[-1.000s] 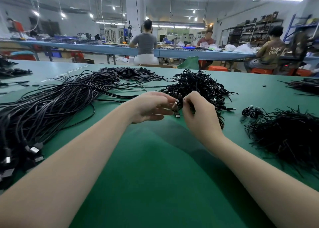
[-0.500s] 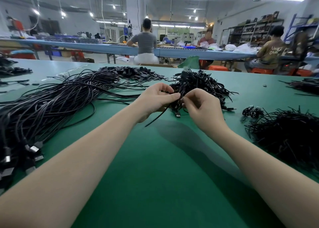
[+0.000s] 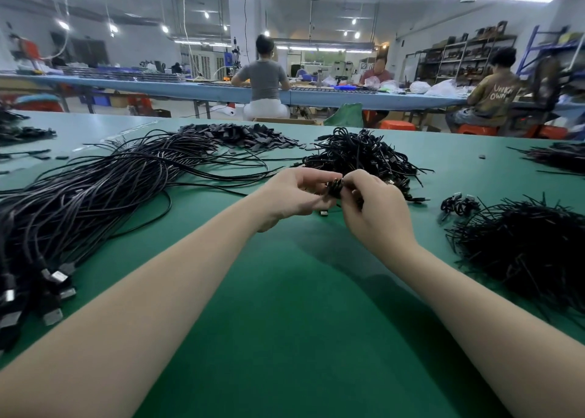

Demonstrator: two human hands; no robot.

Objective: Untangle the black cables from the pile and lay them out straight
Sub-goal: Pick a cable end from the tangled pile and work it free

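Closest in it's just two bare forearms reaching out over the green table [image 3: 285,338]. On the near left, a big sheaf of long black cables [image 3: 95,192] lies spread out, plug ends [image 3: 58,278] toward the near edge. Near right sits a bushy heap of short black wires [image 3: 531,243], with a small coiled bundle [image 3: 459,203] just beyond it. In the middle, the left hand [image 3: 291,196] and right hand [image 3: 376,211] meet, fingers of both curled round and pinching a little coiled cable [image 3: 335,188] held just above the table. Right behind the hands is the tangled pile [image 3: 357,154] of black cables. Further left-back, a flat scatter of small black pieces [image 3: 247,135]. Way back, people sit working at a long blue bench [image 3: 177,86].
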